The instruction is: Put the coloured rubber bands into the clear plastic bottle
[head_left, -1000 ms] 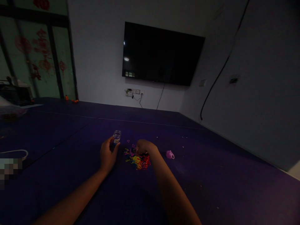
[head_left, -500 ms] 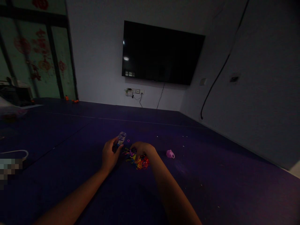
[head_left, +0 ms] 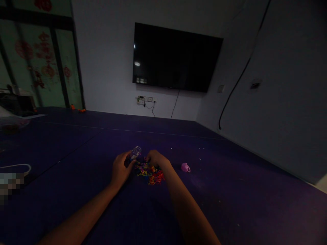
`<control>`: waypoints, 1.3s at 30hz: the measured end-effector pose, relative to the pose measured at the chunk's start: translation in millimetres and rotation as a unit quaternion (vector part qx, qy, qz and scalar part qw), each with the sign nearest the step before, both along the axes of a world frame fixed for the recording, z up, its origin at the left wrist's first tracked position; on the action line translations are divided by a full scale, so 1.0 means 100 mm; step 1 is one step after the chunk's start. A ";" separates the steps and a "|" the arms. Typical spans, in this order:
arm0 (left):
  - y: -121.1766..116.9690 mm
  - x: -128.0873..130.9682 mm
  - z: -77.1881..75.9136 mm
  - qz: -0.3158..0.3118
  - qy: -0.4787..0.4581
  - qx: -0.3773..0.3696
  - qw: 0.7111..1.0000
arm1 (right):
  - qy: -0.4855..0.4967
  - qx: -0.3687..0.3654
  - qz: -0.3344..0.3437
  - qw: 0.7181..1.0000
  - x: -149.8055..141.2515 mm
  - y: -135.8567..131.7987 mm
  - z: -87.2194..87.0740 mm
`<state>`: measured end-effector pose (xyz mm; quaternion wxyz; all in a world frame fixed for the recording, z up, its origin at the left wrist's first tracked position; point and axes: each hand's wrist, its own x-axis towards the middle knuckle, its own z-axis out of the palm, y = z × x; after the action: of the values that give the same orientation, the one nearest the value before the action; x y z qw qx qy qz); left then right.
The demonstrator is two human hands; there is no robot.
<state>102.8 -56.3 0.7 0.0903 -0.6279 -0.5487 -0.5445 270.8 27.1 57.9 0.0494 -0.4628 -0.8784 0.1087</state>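
My left hand is wrapped round a small clear jar, which tilts to the right with its mouth uncovered. A heap of thin coloured rubber bands in red, yellow, blue and purple lies on the dark floor between my hands. Above the heap's far right side, my right hand has its fingers pinched together, with a reddish-pink loop showing at the fingertips. The back of that hand hides much of the grip. A pink cap with a ring handle rests to the right of my right hand.
The purple-blue floor has small pale specks at right. A white cable lies at the left edge near a blurred-out patch. Small orange things sit by the glass door. A television hangs on the far wall.
My left hand has tipped the jar further right, toward my right hand. My right hand has lifted from the heap to its far side with a loop at its fingertips.
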 end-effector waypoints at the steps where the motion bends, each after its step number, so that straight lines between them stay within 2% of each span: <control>1: 0.00 0.00 0.00 0.000 0.008 -0.005 1.000 | 0.005 0.006 0.000 1.000 0.01 0.00 0.02; 8: 0.01 -0.03 -0.02 0.021 0.066 -0.047 0.997 | 0.055 0.052 -0.009 0.997 0.10 0.04 0.21; 16: -0.03 0.01 0.00 0.004 0.109 -0.075 0.991 | 0.160 0.102 -0.080 0.979 0.18 0.09 0.35; 21: -0.04 0.04 0.00 -0.025 0.124 -0.066 0.990 | 0.220 0.087 -0.096 0.967 0.15 0.04 0.39; 28: -0.06 0.05 0.01 -0.044 0.120 -0.054 0.990 | 0.226 0.072 -0.084 0.968 0.05 0.03 0.33; 33: -0.06 0.06 0.02 -0.052 0.115 -0.063 0.990 | 0.232 0.031 -0.064 0.970 0.01 0.03 0.31; 39: -0.06 0.06 0.02 -0.062 0.105 -0.067 0.990 | 0.274 -0.036 -0.053 0.959 0.02 0.05 0.29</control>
<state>108.5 -61.9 2.8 0.0711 -0.7192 -0.5313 -0.4420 273.2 31.9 86.4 0.2774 -0.4624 -0.8009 0.2604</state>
